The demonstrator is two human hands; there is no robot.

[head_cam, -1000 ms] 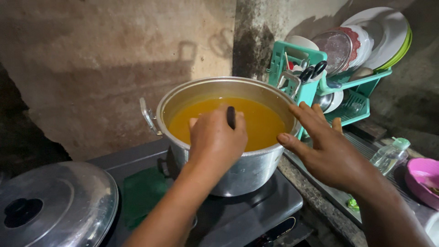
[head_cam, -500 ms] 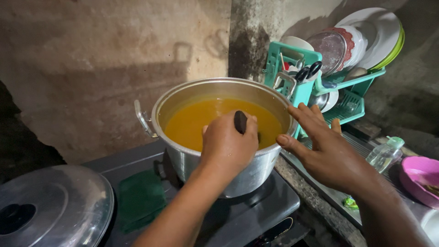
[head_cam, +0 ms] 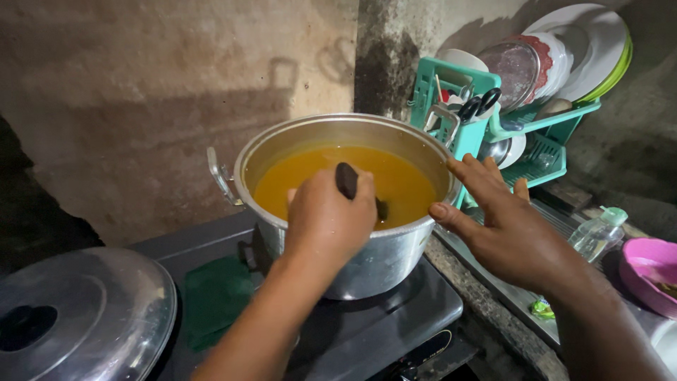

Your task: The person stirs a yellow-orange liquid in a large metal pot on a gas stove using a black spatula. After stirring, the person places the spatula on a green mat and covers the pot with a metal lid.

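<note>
A large metal pot (head_cam: pixel 381 261) of orange-yellow liquid (head_cam: pixel 395 180) stands on a dark stove top (head_cam: pixel 381 324). My left hand (head_cam: pixel 328 222) is closed around the black handle of a utensil (head_cam: pixel 347 180) whose lower end dips into the liquid. My right hand (head_cam: pixel 504 226) is open, fingers spread, with the fingertips against the pot's right rim and side.
A metal lid (head_cam: pixel 77 321) with a black knob lies at the lower left. A teal dish rack (head_cam: pixel 493 130) with plates and cutlery stands behind the pot to the right. A small plastic bottle (head_cam: pixel 598 233) and a pink bowl (head_cam: pixel 649 271) sit at the right. A rough wall rises behind.
The utensil handle in my left hand has shifted slightly across the pot. My right hand stays at the pot's right side. The view has drifted a little.
</note>
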